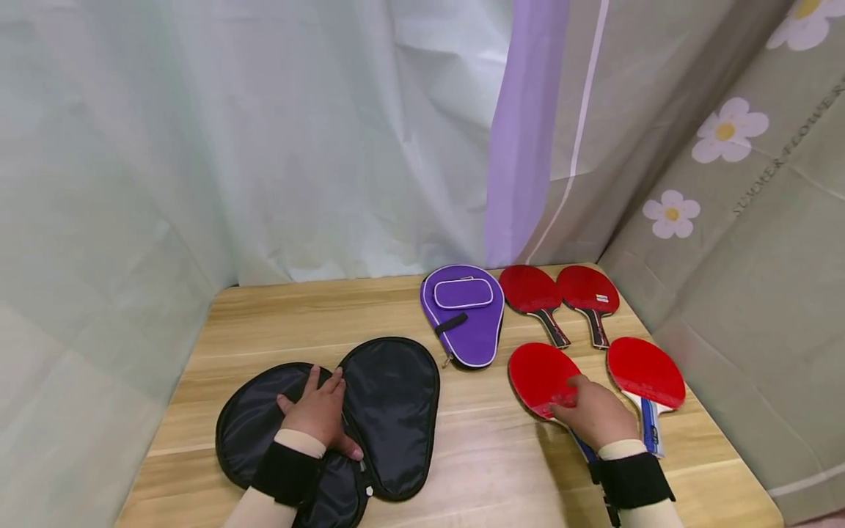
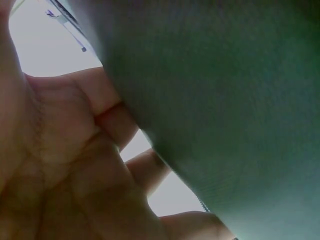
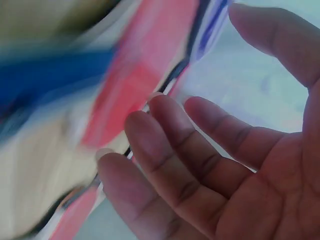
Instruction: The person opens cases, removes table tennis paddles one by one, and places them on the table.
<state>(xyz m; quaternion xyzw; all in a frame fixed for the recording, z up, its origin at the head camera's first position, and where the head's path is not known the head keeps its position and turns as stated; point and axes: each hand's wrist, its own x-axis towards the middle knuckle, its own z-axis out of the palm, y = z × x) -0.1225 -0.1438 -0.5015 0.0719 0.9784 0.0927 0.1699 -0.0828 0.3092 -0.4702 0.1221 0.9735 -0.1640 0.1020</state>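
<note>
In the head view my left hand point(image 1: 320, 418) rests with spread fingers on a dark paddle-shaped case point(image 1: 247, 414). A second black case point(image 1: 396, 418) lies against its right side, near the fingertips and thumb. In the left wrist view dark fabric point(image 2: 215, 115) hides the finger ends. My right hand point(image 1: 601, 414) is over a red table tennis paddle point(image 1: 538, 378), its fingers at the lower blade and its blue handle partly hidden beneath. The right wrist view shows those fingers point(image 3: 150, 135) loosely bent, with the thumb well apart and nothing gripped between them.
A purple paddle case point(image 1: 465, 330) with a small pocket lies at the back. Right of it are two red paddles with dark handles, one point(image 1: 528, 288) beside the other point(image 1: 587, 288). Another red paddle point(image 1: 647, 374) with a blue handle lies near the table's right edge. Curtains point(image 1: 330, 147) enclose the table.
</note>
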